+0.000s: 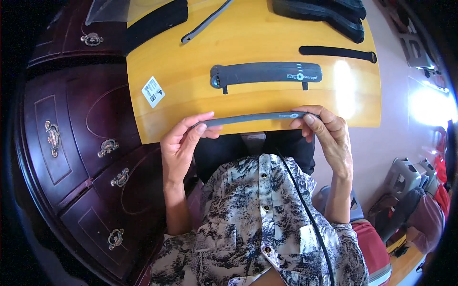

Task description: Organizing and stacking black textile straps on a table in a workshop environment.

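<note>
A long, thin grey strap (253, 117) stretches between my hands over the table's near edge, bowed slightly upward. My left hand (183, 136) pinches its left end between thumb and fingers. At the other end, my right hand (327, 131) grips it, thumb lying over the strap beside a small pale label. Just beyond lies a stack of grey straps (265, 75), held together by two narrow dark bands. Farther right on the table rests a single black strap (336, 52) with a ring at its end.
The yellow table (181, 86) carries a white sticker (153, 92) at left. Along its far side lie a grey strap (205, 23), a wide black strip (157, 26) and a black bundle (324, 14). Dark wooden drawers (57, 138) stand left; grey stools (403, 176) stand right.
</note>
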Motion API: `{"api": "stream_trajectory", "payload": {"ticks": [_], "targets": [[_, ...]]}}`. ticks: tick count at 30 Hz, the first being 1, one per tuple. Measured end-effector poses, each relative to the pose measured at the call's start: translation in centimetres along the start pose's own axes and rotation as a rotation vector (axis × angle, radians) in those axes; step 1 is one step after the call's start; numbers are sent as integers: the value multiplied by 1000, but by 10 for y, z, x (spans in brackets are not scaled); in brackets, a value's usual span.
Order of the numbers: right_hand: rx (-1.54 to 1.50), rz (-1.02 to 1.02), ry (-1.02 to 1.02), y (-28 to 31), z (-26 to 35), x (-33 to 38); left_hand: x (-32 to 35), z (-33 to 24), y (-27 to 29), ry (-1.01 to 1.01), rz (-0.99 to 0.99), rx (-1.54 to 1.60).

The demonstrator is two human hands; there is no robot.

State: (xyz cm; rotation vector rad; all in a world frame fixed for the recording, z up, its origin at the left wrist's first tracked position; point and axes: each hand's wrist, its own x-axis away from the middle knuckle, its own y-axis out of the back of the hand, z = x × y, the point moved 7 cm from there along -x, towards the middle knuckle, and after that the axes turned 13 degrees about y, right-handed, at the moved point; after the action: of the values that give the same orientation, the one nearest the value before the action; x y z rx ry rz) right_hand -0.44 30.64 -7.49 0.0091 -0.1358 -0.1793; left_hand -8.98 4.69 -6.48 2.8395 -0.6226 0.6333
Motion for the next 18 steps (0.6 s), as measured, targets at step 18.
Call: {"api": "stream_trajectory", "payload": {"ticks": [18], "targets": [[127,-293,-75,41,-10,-14,-50,15,0,91,-122,166]]}}
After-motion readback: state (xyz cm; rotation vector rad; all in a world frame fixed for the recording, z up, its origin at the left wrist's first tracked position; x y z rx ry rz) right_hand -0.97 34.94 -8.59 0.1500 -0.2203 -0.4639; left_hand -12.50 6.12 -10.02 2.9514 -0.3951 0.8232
